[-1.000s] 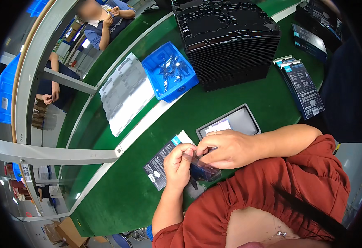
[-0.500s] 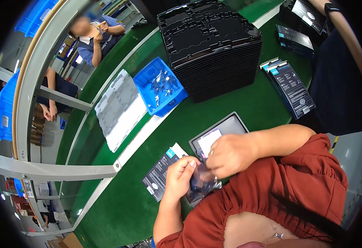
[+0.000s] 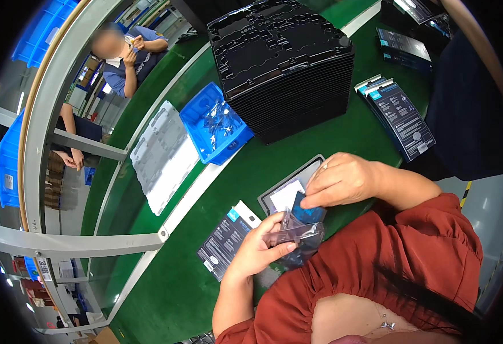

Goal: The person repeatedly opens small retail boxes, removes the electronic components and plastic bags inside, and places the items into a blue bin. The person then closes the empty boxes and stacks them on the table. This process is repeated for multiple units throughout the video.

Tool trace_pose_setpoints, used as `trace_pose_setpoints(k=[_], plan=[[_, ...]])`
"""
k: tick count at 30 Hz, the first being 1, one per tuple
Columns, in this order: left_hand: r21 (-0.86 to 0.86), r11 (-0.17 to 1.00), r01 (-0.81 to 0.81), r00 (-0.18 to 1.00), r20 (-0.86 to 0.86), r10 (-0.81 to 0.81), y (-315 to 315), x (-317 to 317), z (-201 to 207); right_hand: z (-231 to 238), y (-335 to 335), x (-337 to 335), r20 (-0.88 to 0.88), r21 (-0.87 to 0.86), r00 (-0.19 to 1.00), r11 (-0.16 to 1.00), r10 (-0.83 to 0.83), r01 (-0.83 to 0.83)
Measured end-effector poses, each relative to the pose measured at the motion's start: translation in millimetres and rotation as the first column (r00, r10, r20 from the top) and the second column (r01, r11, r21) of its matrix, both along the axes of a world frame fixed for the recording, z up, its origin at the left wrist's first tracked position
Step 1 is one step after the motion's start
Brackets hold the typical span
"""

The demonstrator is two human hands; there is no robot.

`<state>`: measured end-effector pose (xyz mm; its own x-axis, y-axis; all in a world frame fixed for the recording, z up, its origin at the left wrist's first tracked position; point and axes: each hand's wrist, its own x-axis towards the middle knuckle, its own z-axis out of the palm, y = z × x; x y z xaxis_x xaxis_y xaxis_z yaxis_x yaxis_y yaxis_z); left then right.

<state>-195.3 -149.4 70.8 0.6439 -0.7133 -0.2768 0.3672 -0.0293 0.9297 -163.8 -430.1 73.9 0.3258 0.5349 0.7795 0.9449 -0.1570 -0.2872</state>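
Note:
My left hand [image 3: 257, 250] is closed on a clear plastic bag [image 3: 306, 236], fingers on one side of its mouth and thumb on the other. Between the fingertips of my right hand [image 3: 343, 179] is a small dark blue flat piece [image 3: 307, 212], perhaps a card or pouch. Its lower end is at the bag's mouth, and I cannot tell how far inside it sits. Just beyond, white paper [image 3: 284, 195] lies in a shallow grey tray [image 3: 290, 174], partly covered by my right hand. A dark printed carton [image 3: 220, 246] with a raised white flap lies left of my left hand.
A tall stack of black plastic trays [image 3: 286, 86] stands at the back. Beside it are a blue bin [image 3: 228, 150] of small bagged parts and a white molded sheet [image 3: 162, 155]. More cartons [image 3: 400, 117] lie at right, near another person's dark clothing. A metal frame [image 3: 90, 243] crosses the left.
My right hand has lifted away from the bag and now shows the blue piece in its fingers. The bag's mouth has come into sight as my left hand turned.

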Motion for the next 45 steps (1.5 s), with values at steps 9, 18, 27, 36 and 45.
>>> trace_pose_setpoints(k=[9, 18, 27, 36, 45], plan=[[0.242, 0.873, -0.423, 0.852, 0.434, 0.292, 33, 43, 11, -21, -63, 2, 0.263, -0.106, 0.662, 0.661, -0.702, 0.743], [0.599, 0.463, -0.653, 0.718, 0.684, 0.128, 54, 99, 7, -21, -43, -29, 0.151, -0.356, 0.412, 0.339, -0.899, 0.871], [0.316, 0.523, -0.792, 0.325, 0.942, -0.076, 33, 64, 24, -34, 6, -31, -0.184, -0.583, 0.851, 0.752, -0.491, 0.307], [0.714, 0.507, -0.483, 0.475, 0.700, -0.533, 32, 25, -2, -13, -2, -31, -0.157, -0.447, 0.820, 0.780, -0.550, 0.438], [0.663, 0.490, -0.566, 0.465, 0.747, -0.475, 27, 25, 0, -9, -132, -65, -0.002, -0.616, -0.029, -0.021, -1.000, 0.787]])
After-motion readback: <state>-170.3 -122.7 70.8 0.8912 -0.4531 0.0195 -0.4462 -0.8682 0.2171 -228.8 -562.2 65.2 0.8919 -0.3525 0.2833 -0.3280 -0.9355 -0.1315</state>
